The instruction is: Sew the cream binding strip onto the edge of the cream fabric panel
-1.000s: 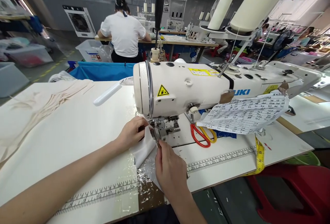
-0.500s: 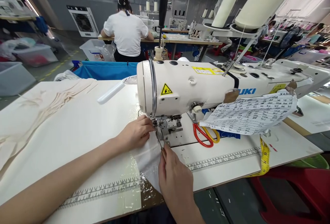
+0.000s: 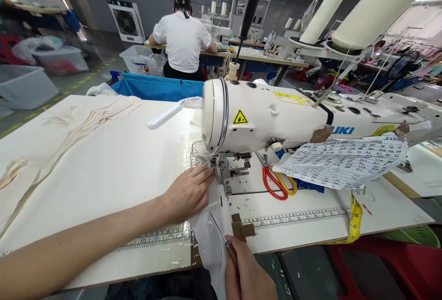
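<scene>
A strip of thin white fabric point(image 3: 211, 240) runs from the presser foot point(image 3: 214, 162) of the white sewing machine point(image 3: 262, 116) down over the table's front edge. My left hand point(image 3: 188, 192) lies on this fabric just left of the foot, fingers stretched toward the needle area; its thumb is hidden. Lower down, my right hand point(image 3: 248, 270) is closed around the brown handle of an awl point(image 3: 230, 251). The awl's thin metal shaft points up and left over the fabric, its tip apart from the foot.
Red and yellow-handled scissors point(image 3: 276, 185) lie right of the needle area. A written paper sheet point(image 3: 341, 159) hangs from the machine. A yellow tape measure point(image 3: 355, 219) droops over the front edge. Pale fabric strips point(image 3: 79, 127) lie at left. A person in white point(image 3: 183, 44) sits beyond.
My right hand has drawn the awl back from the presser foot toward me. My left hand remains beside the foot, its fingers now flatter. The whole view has shifted slightly.
</scene>
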`<control>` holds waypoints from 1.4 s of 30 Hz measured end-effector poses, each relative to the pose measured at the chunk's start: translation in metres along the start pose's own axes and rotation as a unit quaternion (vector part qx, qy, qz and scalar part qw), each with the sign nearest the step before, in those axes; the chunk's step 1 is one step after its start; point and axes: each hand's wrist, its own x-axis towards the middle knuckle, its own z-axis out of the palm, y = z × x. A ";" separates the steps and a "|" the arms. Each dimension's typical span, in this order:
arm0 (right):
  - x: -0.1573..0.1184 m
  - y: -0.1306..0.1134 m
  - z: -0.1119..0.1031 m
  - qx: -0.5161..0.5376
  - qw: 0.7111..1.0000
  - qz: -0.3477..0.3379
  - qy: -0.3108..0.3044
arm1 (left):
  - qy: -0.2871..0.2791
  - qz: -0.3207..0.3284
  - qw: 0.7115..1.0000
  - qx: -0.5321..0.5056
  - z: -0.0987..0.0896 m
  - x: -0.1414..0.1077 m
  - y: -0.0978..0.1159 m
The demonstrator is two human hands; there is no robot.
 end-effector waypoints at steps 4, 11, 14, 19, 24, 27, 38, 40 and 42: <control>0.001 0.002 -0.002 0.000 1.000 -0.027 -0.005 | -0.004 0.014 1.000 -0.006 0.000 -0.003 -0.004; 0.009 0.003 0.003 -0.004 0.999 -0.036 0.015 | -0.015 0.001 1.000 0.006 -0.003 0.001 -0.001; 0.013 0.003 0.003 -0.020 0.999 -0.038 0.010 | -0.026 -0.006 1.000 0.006 -0.006 0.001 0.004; 0.019 0.003 0.000 -0.041 0.998 -0.051 -0.004 | -0.028 -0.009 0.999 0.013 -0.005 -0.001 0.008; 0.028 0.000 -0.004 -0.058 0.996 -0.062 -0.014 | -0.038 -0.002 0.999 0.017 -0.005 -0.006 0.010; 0.033 -0.001 -0.006 -0.068 0.995 -0.064 -0.030 | -0.037 -0.002 0.999 0.003 -0.007 -0.008 0.012; 0.042 0.003 -0.006 -0.062 0.992 -0.097 -0.060 | 0.000 0.014 0.999 -0.035 -0.010 -0.009 0.014; 0.044 0.001 -0.005 -0.065 0.993 -0.080 -0.058 | 0.000 0.011 0.999 -0.033 -0.008 -0.009 0.012; 0.047 -0.001 -0.004 -0.072 0.994 -0.065 -0.056 | -0.001 0.008 1.000 -0.026 -0.007 -0.009 0.010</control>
